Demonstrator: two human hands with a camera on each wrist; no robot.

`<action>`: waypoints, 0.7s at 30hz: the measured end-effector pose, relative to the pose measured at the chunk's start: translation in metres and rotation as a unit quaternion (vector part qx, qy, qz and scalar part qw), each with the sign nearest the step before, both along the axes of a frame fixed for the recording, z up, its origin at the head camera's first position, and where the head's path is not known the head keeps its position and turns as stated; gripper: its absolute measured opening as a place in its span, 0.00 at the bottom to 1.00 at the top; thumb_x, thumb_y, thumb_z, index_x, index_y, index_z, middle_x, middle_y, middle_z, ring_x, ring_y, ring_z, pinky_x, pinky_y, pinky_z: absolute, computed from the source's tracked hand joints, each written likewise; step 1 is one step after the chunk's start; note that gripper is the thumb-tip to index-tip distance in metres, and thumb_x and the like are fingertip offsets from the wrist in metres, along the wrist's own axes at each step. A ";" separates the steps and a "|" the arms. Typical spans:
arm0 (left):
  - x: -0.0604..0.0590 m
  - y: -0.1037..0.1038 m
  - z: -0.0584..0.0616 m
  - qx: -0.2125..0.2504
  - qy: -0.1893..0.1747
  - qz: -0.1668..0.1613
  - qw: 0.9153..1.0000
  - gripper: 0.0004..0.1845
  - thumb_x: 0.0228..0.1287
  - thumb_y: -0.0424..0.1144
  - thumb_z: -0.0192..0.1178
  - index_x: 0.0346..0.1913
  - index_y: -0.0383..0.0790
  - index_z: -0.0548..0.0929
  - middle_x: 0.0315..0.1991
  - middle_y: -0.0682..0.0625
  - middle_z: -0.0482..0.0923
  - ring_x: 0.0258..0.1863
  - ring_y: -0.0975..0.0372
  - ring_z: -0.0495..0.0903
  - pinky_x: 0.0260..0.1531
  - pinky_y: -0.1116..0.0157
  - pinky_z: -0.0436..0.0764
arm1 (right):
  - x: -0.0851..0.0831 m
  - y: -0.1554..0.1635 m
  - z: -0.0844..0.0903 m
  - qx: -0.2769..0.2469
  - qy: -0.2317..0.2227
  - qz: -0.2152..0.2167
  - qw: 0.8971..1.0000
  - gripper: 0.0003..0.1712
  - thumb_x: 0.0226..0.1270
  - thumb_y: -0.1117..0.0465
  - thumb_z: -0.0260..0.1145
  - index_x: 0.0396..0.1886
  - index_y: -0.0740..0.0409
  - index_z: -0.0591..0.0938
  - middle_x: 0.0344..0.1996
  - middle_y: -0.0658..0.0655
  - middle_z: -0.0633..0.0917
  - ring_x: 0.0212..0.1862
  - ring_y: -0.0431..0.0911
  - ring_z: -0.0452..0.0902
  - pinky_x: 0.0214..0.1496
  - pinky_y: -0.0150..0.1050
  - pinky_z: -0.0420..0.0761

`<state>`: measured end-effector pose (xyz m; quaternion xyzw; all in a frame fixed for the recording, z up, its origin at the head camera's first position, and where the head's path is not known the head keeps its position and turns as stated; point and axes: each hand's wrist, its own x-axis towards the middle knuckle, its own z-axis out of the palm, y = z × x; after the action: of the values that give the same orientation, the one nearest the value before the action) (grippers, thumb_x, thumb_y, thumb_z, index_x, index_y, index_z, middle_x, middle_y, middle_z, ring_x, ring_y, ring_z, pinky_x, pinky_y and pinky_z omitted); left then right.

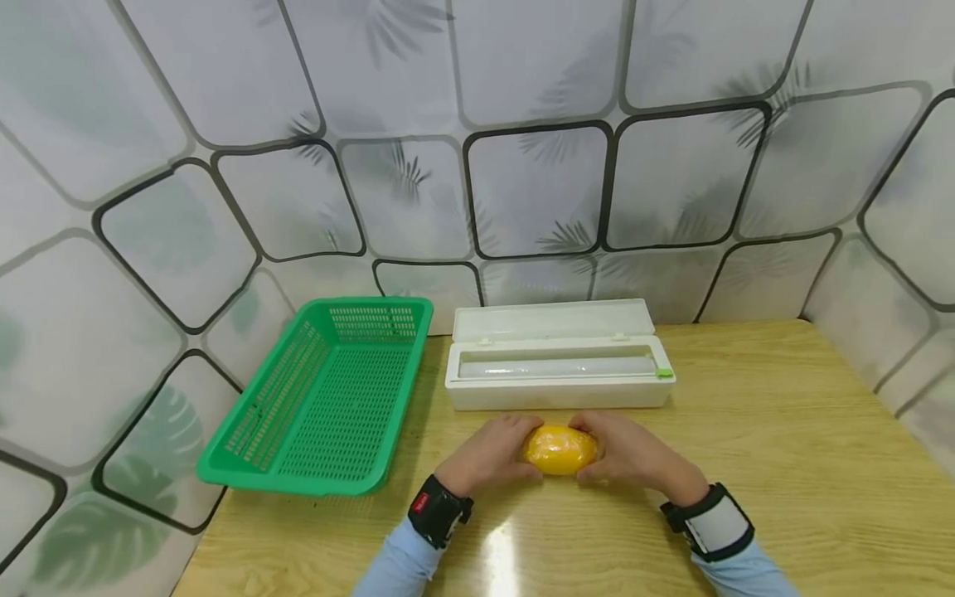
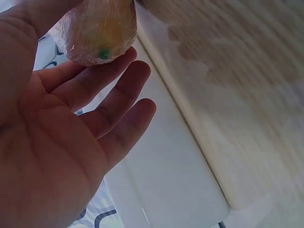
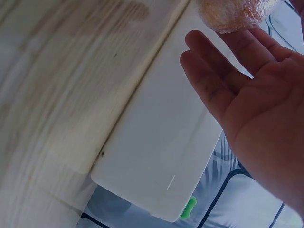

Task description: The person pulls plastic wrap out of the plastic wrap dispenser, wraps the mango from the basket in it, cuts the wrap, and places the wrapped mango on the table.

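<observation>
Resting on counter (image 1: 783,431): plastic-wrapped yellow fruit (image 1: 559,449), cupped between left hand (image 1: 488,456) and right hand (image 1: 634,454), fingers nearly straight against it, before open white film dispenser (image 1: 559,365); green basket (image 1: 328,398) alongside.

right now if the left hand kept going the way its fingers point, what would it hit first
The left hand points toward the wrapped yellow fruit, which its fingers already touch. Beyond that sits the right hand; depth between them is hard to judge.

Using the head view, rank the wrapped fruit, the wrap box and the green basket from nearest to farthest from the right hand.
1. Wrapped fruit: held between the right hand and the left hand.
2. Wrap box: just behind the hands, lid open.
3. Green basket: far left, beyond the left hand.
</observation>
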<state>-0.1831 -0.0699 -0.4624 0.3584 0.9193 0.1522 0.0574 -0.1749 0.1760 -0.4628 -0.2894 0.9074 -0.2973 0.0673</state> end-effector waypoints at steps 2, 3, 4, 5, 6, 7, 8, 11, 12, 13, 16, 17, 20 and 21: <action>0.001 0.000 -0.001 0.003 -0.003 0.003 1.000 0.38 0.55 0.50 0.74 0.66 0.39 0.72 0.59 0.47 0.79 0.57 0.57 0.78 0.61 0.64 0.74 | 0.000 0.000 -0.001 0.002 -0.004 -0.002 1.000 0.33 0.43 0.56 0.84 0.50 0.55 0.79 0.45 0.49 0.83 0.46 0.43 0.77 0.51 0.46 0.78; 0.001 0.000 -0.002 0.004 -0.003 0.004 1.000 0.38 0.56 0.50 0.74 0.66 0.39 0.72 0.59 0.47 0.79 0.57 0.57 0.78 0.61 0.63 0.74 | 0.000 -0.001 -0.001 0.003 -0.006 -0.004 1.000 0.33 0.43 0.55 0.84 0.51 0.54 0.78 0.45 0.49 0.83 0.46 0.42 0.77 0.51 0.46 0.78; 0.001 0.000 -0.002 0.004 -0.004 0.005 1.000 0.38 0.56 0.50 0.74 0.66 0.39 0.72 0.59 0.47 0.79 0.57 0.57 0.78 0.61 0.63 0.74 | 0.000 -0.001 -0.001 0.004 -0.007 -0.006 1.000 0.34 0.43 0.56 0.84 0.51 0.54 0.78 0.45 0.49 0.83 0.46 0.43 0.77 0.51 0.46 0.78; 0.002 0.000 -0.002 0.003 -0.004 0.006 1.000 0.38 0.56 0.50 0.73 0.66 0.39 0.72 0.60 0.47 0.79 0.57 0.57 0.78 0.61 0.63 0.74 | 0.001 -0.001 -0.001 0.004 -0.008 -0.007 1.000 0.34 0.43 0.55 0.84 0.51 0.55 0.78 0.45 0.49 0.83 0.46 0.43 0.77 0.51 0.46 0.78; 0.002 0.000 -0.002 0.001 -0.003 0.007 1.000 0.38 0.56 0.51 0.73 0.67 0.39 0.71 0.60 0.47 0.78 0.57 0.57 0.78 0.61 0.63 0.74 | 0.001 -0.001 -0.001 0.004 -0.007 -0.007 1.000 0.34 0.43 0.55 0.84 0.51 0.55 0.78 0.45 0.49 0.83 0.46 0.43 0.77 0.51 0.46 0.78; 0.002 0.000 -0.002 -0.001 -0.003 0.008 1.000 0.38 0.57 0.51 0.73 0.67 0.39 0.71 0.60 0.47 0.78 0.58 0.57 0.77 0.61 0.63 0.74 | 0.001 -0.001 -0.001 0.003 -0.009 -0.008 1.000 0.34 0.43 0.55 0.84 0.51 0.55 0.78 0.45 0.50 0.83 0.46 0.43 0.77 0.51 0.46 0.79; 0.002 0.000 -0.002 -0.003 -0.002 0.010 1.000 0.38 0.57 0.51 0.73 0.67 0.39 0.71 0.61 0.47 0.78 0.58 0.57 0.77 0.61 0.63 0.74 | 0.001 -0.001 -0.001 0.003 -0.011 -0.010 1.000 0.35 0.43 0.55 0.84 0.51 0.55 0.77 0.45 0.50 0.83 0.46 0.43 0.78 0.51 0.46 0.79; 0.003 0.001 -0.002 -0.008 0.001 0.013 1.000 0.38 0.57 0.51 0.73 0.67 0.39 0.71 0.61 0.47 0.78 0.57 0.56 0.77 0.61 0.62 0.74 | 0.002 -0.002 0.000 0.003 -0.017 -0.016 1.000 0.35 0.44 0.55 0.84 0.51 0.55 0.77 0.46 0.50 0.83 0.46 0.43 0.78 0.51 0.47 0.79; 0.004 0.001 -0.001 -0.009 0.003 0.014 1.000 0.38 0.57 0.51 0.72 0.67 0.39 0.71 0.61 0.47 0.78 0.57 0.56 0.77 0.61 0.61 0.74 | 0.002 -0.002 0.000 0.003 -0.019 -0.017 1.000 0.35 0.44 0.55 0.84 0.52 0.55 0.77 0.46 0.50 0.83 0.46 0.43 0.78 0.51 0.47 0.79; 0.004 0.001 -0.001 -0.010 0.004 0.014 1.000 0.38 0.57 0.51 0.72 0.67 0.39 0.71 0.61 0.47 0.78 0.57 0.56 0.77 0.61 0.61 0.74 | 0.002 -0.002 0.000 0.003 -0.022 -0.019 1.000 0.35 0.44 0.55 0.84 0.52 0.55 0.76 0.46 0.51 0.83 0.46 0.43 0.77 0.52 0.47 0.78; 0.006 0.002 -0.001 -0.017 0.016 0.012 1.000 0.37 0.58 0.52 0.72 0.66 0.40 0.71 0.60 0.47 0.78 0.56 0.56 0.78 0.59 0.61 0.75 | 0.004 -0.003 0.000 0.005 -0.019 -0.016 1.000 0.35 0.44 0.56 0.84 0.52 0.56 0.76 0.46 0.52 0.83 0.46 0.44 0.77 0.52 0.47 0.79; 0.007 0.002 -0.001 -0.019 0.020 0.011 1.000 0.37 0.58 0.52 0.72 0.66 0.40 0.71 0.60 0.48 0.78 0.55 0.56 0.78 0.59 0.61 0.75 | 0.005 -0.004 0.001 0.007 -0.017 -0.016 1.000 0.36 0.44 0.56 0.83 0.52 0.57 0.76 0.46 0.52 0.83 0.46 0.44 0.77 0.51 0.48 0.79; 0.007 0.002 -0.002 -0.025 0.033 0.009 0.999 0.37 0.57 0.52 0.72 0.66 0.41 0.71 0.59 0.48 0.78 0.55 0.56 0.78 0.58 0.61 0.76 | 0.007 -0.005 0.001 0.014 -0.012 -0.019 1.000 0.36 0.45 0.58 0.83 0.52 0.58 0.75 0.46 0.53 0.82 0.46 0.44 0.77 0.52 0.48 0.79; 0.008 0.002 -0.003 -0.028 0.035 0.009 0.999 0.37 0.57 0.52 0.72 0.66 0.41 0.71 0.59 0.49 0.78 0.55 0.56 0.78 0.58 0.61 0.76 | 0.008 -0.006 0.001 0.016 -0.012 -0.019 1.000 0.36 0.45 0.58 0.83 0.53 0.59 0.75 0.46 0.53 0.82 0.46 0.44 0.77 0.52 0.48 0.79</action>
<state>-0.1755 -0.0679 -0.4653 0.3533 0.9279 0.1145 0.0336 -0.1673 0.1700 -0.4614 -0.2674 0.9164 -0.2877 0.0765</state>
